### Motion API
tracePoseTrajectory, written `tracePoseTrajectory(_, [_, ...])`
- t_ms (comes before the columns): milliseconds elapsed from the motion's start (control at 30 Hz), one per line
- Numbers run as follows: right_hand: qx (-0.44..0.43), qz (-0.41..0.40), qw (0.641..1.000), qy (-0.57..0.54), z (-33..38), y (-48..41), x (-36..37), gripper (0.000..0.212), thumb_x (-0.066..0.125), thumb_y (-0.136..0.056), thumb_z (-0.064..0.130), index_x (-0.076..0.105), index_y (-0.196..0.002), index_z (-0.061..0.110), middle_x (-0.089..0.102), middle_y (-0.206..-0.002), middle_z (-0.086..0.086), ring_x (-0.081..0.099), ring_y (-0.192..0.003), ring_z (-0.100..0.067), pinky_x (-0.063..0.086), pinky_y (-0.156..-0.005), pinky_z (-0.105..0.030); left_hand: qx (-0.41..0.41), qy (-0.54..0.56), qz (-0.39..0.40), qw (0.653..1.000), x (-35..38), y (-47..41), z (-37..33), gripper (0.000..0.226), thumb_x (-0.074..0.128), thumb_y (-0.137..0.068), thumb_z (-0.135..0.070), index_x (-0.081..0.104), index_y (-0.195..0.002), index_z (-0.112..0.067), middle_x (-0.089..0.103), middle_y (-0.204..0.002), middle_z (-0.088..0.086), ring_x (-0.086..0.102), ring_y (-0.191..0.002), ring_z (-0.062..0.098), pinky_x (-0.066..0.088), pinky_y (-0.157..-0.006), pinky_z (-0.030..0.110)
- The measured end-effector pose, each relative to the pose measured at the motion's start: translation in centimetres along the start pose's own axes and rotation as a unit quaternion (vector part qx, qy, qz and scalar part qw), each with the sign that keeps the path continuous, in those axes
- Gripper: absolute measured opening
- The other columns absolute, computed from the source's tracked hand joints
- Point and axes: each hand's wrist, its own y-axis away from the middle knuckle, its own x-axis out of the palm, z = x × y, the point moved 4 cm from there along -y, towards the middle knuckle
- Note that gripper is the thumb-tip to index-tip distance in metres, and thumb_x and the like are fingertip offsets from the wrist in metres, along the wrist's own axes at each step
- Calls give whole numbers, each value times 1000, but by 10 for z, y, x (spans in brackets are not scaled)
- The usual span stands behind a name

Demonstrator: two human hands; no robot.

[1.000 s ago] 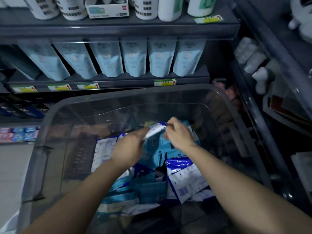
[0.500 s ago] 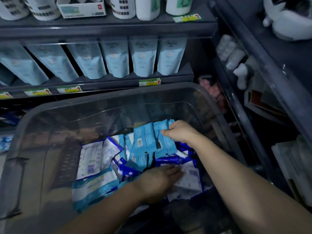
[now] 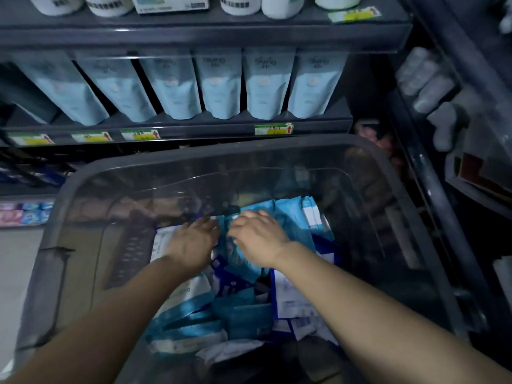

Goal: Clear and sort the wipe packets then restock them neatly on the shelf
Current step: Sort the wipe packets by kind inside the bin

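Both my hands work inside the clear plastic bin [image 3: 221, 152], where the wipe packets [image 3: 243, 309] lie heaped. My left hand [image 3: 191, 242] lies flat across a white packet [image 3: 161, 242], grip wide; my right hand [image 3: 259, 239] covers the light-blue packets [image 3: 291, 214] (whether its grip holds one, I cannot tell). Pouches [image 3: 216, 87] line the shelf [image 3: 194, 131] behind.
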Motion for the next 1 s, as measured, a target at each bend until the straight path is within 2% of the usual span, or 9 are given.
tracePoseTrajectory(133, [-46, 93, 991, 89, 2, -10, 32, 35, 37, -100, 37, 59, -125, 28, 48, -138, 8, 32, -134, -18, 14, -109, -37, 50, -35, 45, 997, 34, -2, 6, 51, 43, -96, -33, 30, -145, -35, 17, -158, 3, 20, -144, 21, 22, -111, 42])
tracePoseTrajectory(233, [-29, 74, 986, 149, -8, -7, 36, 44, 36, -97, 52, 63, -124, 30, 49, -131, 2, 38, -125, -20, 15, -106, -39, 9, -17, 9, 1000, 33, -3, 14, 38, 52, -88, -49, 54, -124, -37, 47, -135, 8, 45, -125, 29, 36, -98, 42])
tracePoseTrajectory(300, [3, 30, 986, 166, -16, -5, 31, 38, 48, -91, 52, 73, -107, 29, 58, -115, -1, 48, -115, -22, 16, -99, -41, -1, -13, -17, 1000, 25, -8, 11, 29, 70, -72, -48, 68, -94, -30, 62, -102, 8, 59, -97, 32, 46, -80, 40])
tracePoseTrajectory(367, [33, 20, 980, 196, -24, -4, 26, 29, 65, -79, 52, 78, -83, 27, 64, -95, -1, 58, -98, -23, 23, -91, -42, -8, -11, -60, 998, 16, -16, 3, 29, 80, -62, -47, 72, -80, -26, 61, -96, 8, 60, -93, 31, 48, -74, 38])
tracePoseTrajectory(433, [50, 16, 982, 180, -31, -2, 25, 29, 70, -74, 52, 78, -76, 24, 64, -88, -3, 60, -91, -24, 27, -88, -43, 1, 13, -49, 999, 14, -24, -8, 36, 68, -77, -45, 67, -107, -24, 51, -124, 7, 47, -119, 27, 42, -90, 38])
tracePoseTrajectory(500, [44, 19, 984, 172, -31, -1, 25, 32, 63, -80, 49, 78, -85, 22, 64, -95, -5, 57, -97, -25, 25, -92, -44, -14, 41, 13, 999, 20, -29, -9, 59, 58, -87, -43, 40, -138, -20, 31, -145, 2, 30, -134, 22, 31, -103, 38])
tracePoseTrajectory(633, [46, 18, 986, 162, -29, -3, 23, 35, 58, -85, 47, 77, -93, 18, 61, -104, -7, 53, -105, -27, 28, -98, -46, -45, 42, 41, 997, 25, -35, -9, 101, 64, -79, -57, 6, -152, -16, 22, -151, 2, 26, -134, 24, 29, -108, 38])
tracePoseTrajectory(800, [61, 16, 987, 146, -31, -2, 23, 29, 65, -78, 46, 77, -82, 21, 62, -94, -5, 56, -96, -25, 25, -90, -41, -94, 2, 42, 995, 18, -46, -10, 83, 68, -70, -62, 41, -133, -16, 47, -133, 5, 40, -124, 23, 30, -102, 35])
tracePoseTrajectory(1000, [64, 11, 993, 101, -29, 0, 14, 36, 49, -93, 43, 69, -113, 22, 54, -118, -4, 43, -117, -24, 23, -105, -41, -115, 110, 17, 987, 19, -37, -1, 45, 68, -80, -42, 56, -119, -24, 57, -125, 4, 48, -118, 24, 38, -92, 35])
